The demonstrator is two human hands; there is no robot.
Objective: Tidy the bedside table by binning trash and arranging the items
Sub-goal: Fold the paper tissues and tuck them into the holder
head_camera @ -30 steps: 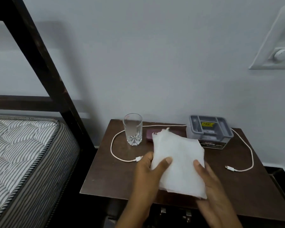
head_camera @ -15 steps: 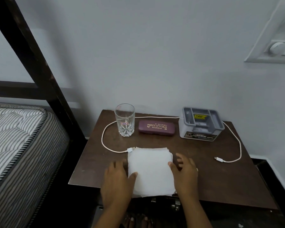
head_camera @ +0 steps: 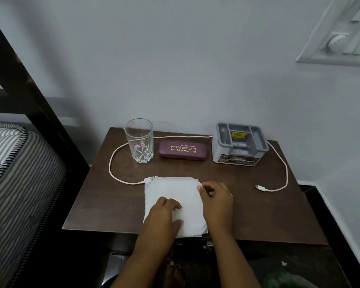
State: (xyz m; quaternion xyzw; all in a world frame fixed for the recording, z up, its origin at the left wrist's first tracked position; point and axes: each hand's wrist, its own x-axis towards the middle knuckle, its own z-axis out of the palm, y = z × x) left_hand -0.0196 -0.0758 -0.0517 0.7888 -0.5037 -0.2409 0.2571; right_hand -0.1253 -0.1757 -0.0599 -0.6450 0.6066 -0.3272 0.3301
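A stack of white tissues [head_camera: 175, 193] lies flat near the front edge of the dark wooden bedside table [head_camera: 116, 204]. My left hand [head_camera: 162, 217] rests palm-down on the stack's lower left. My right hand [head_camera: 216, 201] lies at the stack's right edge, fingertips touching its far right corner. Behind stand an empty clear glass [head_camera: 139, 140], a maroon spectacle case [head_camera: 183, 149] and a grey plastic organiser box [head_camera: 240, 142]. A white charging cable [head_camera: 283, 163] loops round behind them, one plug touching the tissues' far left corner.
A striped mattress [head_camera: 19, 183] and a dark bed frame post [head_camera: 29, 94] stand left of the table. The wall runs right behind the table, with a white switch panel [head_camera: 339, 38] at upper right. Something green [head_camera: 283, 277] shows on the floor at lower right.
The tissue stack went from being held up in both hands to lying flat on the table. My left hand then slid onto its top and my right hand moved to its far right corner.
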